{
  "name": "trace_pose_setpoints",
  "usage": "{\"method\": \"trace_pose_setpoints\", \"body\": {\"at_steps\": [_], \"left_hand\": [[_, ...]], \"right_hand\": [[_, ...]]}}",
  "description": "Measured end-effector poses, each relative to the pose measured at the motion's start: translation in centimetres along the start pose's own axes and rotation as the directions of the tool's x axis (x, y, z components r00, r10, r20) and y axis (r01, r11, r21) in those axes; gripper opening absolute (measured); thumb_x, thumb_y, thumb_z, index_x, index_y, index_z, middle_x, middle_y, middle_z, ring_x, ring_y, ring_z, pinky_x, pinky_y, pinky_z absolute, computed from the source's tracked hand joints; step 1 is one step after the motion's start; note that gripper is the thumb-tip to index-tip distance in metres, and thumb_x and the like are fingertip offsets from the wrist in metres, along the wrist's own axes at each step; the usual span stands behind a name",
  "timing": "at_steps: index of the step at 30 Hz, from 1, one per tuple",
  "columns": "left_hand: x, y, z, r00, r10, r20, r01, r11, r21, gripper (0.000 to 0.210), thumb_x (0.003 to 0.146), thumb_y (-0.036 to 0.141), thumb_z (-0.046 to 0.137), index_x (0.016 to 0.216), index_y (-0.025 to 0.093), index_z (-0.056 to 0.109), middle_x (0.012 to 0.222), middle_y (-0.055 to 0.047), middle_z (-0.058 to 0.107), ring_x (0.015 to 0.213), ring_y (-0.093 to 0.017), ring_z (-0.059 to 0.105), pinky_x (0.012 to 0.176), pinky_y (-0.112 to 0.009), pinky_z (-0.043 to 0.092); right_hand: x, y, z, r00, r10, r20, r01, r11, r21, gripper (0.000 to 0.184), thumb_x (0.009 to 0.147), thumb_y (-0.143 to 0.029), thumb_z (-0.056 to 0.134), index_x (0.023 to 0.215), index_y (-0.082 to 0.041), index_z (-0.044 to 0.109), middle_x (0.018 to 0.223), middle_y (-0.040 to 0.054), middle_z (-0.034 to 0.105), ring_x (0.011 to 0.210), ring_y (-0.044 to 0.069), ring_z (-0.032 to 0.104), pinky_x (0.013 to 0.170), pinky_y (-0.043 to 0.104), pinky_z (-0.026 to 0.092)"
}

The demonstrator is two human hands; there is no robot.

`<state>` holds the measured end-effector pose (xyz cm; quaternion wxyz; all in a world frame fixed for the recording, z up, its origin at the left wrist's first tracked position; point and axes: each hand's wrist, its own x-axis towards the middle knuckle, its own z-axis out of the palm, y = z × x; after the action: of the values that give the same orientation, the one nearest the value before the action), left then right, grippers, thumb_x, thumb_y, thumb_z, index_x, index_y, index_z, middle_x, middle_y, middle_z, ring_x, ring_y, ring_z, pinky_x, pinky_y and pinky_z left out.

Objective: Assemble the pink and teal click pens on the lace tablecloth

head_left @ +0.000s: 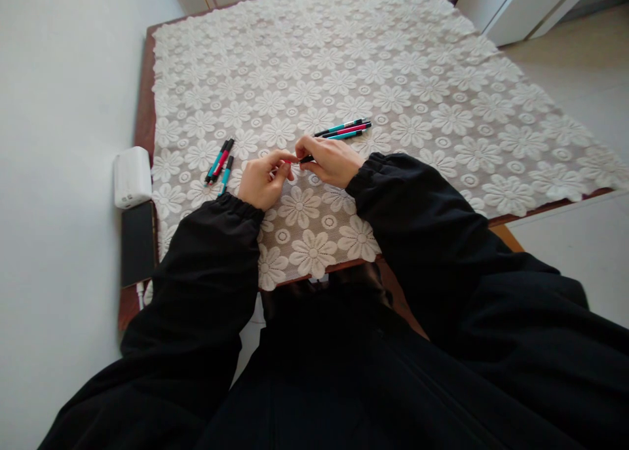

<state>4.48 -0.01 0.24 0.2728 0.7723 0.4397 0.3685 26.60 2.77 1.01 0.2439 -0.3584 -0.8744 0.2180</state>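
A red-and-black pen is held between my two hands, just above the lace tablecloth. My left hand pinches its red part, with the fingers hiding most of it. On the black part, my right hand has its thumb and fingers closed. Whether the two parts are joined or apart I cannot tell. To the left lie a red-and-black pen and two teal-and-black ones, the nearest teal pen slightly apart. Beyond my right hand, a small group of teal and red pens lies side by side.
The flowered lace tablecloth covers a brown wooden table. At its left edge, by the wall, are a white charger-like block and a dark phone with a white cable. A white cabinet stands beyond the right side.
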Motion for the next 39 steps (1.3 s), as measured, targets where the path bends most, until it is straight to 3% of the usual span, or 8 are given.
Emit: {"method": "trace_pose_setpoints", "body": {"at_steps": [16,27,39], "left_hand": [[-0.1,-0.1,-0.2,0.998,-0.003,0.057,-0.001,0.998,0.071,0.023,0.097,0.024,0.059,0.111,0.022,0.078,0.079,-0.001,0.077,0.053,-0.010,0.056,0.053,-0.025,0.039],[0.0,0.7,-0.3,0.994,-0.050,0.093,0.035,0.988,0.152,0.025,0.097,0.028,0.057,0.110,0.023,0.078,0.080,-0.001,0.078,0.054,-0.012,0.053,0.057,-0.027,0.040],[0.1,0.6,-0.4,0.993,-0.043,0.114,0.020,0.981,0.195,0.025,0.095,0.028,0.058,0.108,0.021,0.078,0.081,-0.002,0.079,0.063,-0.015,0.061,0.064,-0.029,0.045]], "right_hand": [[0.0,-1.0,-0.7,0.996,0.073,0.044,-0.067,0.991,-0.114,0.017,0.097,-0.030,0.060,0.108,-0.019,0.064,0.099,0.0061,0.071,0.087,0.021,0.057,0.077,0.032,0.033],[-0.1,-0.8,-0.4,0.991,0.074,0.114,-0.057,0.987,-0.152,0.025,0.095,-0.030,0.059,0.116,-0.017,0.065,0.108,0.0092,0.072,0.095,0.023,0.060,0.078,0.033,0.035],[-0.1,-0.6,-0.4,0.987,0.031,0.160,-0.005,0.987,-0.163,0.030,0.097,-0.031,0.058,0.120,-0.014,0.066,0.120,0.0126,0.070,0.107,0.025,0.062,0.086,0.035,0.039]]}}
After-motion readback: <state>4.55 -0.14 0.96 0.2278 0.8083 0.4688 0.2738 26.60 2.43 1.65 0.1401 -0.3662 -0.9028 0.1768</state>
